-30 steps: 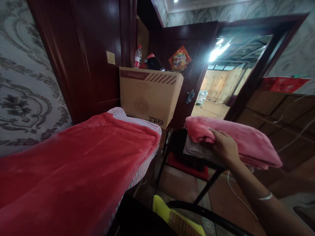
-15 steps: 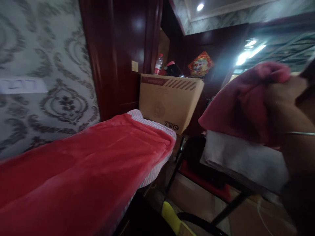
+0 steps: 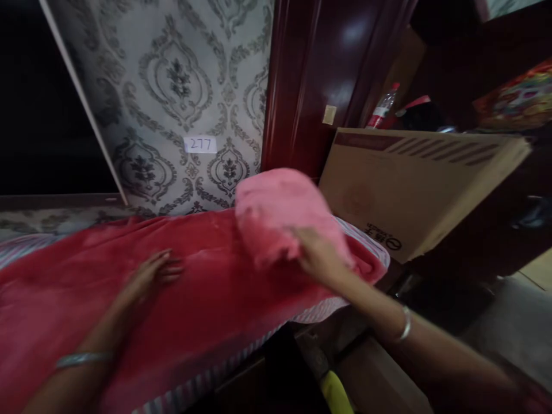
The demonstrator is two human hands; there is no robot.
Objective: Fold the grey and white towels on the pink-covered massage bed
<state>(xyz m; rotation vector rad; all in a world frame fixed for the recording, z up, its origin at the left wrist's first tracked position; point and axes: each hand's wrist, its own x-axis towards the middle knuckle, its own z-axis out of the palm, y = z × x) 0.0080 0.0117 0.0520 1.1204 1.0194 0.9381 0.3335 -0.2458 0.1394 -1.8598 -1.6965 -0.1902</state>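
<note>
My right hand [image 3: 317, 256] grips a folded pink blanket [image 3: 280, 210] and holds it over the far end of a red blanket [image 3: 129, 322] spread on a narrow bed. My left hand [image 3: 150, 276] rests flat on the red blanket with its fingers stretched out, a little to the left of the pink bundle. A bangle shows on each wrist. A striped sheet [image 3: 241, 362] peeks out under the red blanket's edge.
A large cardboard box [image 3: 414, 184] stands at the bed's end, with a plastic bottle [image 3: 382, 109] and dark items on top. Patterned wallpaper with a "277" label [image 3: 199, 144] and a dark wooden frame [image 3: 319, 80] rise behind. A yellow object [image 3: 338, 397] lies below.
My right hand lifted the pink blanket off the chair on the right and carried it left over the bed. My left hand came into view and settled on the red blanket.
</note>
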